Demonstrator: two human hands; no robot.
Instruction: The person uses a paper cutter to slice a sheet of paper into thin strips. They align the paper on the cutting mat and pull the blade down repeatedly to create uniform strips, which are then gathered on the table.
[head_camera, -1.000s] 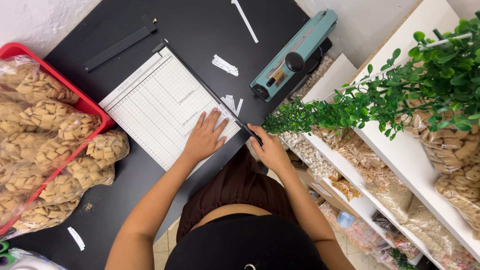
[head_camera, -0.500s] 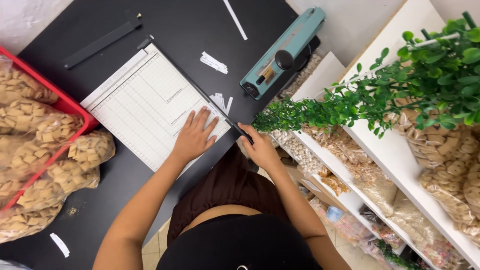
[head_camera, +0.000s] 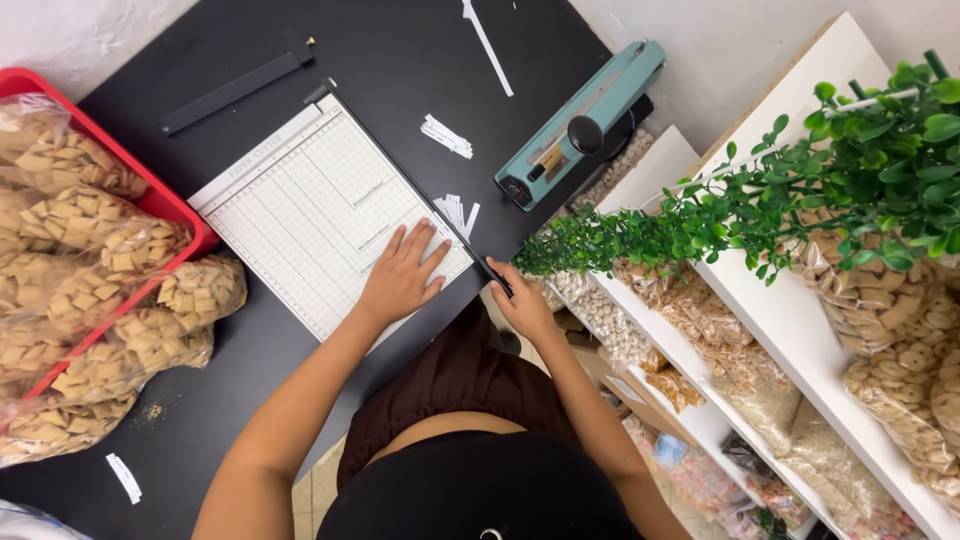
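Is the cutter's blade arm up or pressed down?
Down. The blade arm lies flat along the paper cutter's edge, right hand on its handle, left hand flat on the board.

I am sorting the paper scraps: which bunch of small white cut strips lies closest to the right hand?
The fanned bunch of strips just beyond the trimmer's blade edge, nearest the right hand. The other bunch lies farther up the black table.

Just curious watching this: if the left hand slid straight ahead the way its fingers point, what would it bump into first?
The left hand lies flat on the paper cutter, fingers pointing up-right. Going straight on, it would likely first meet the cutter's blade arm, then the small white paper strips just beyond it.
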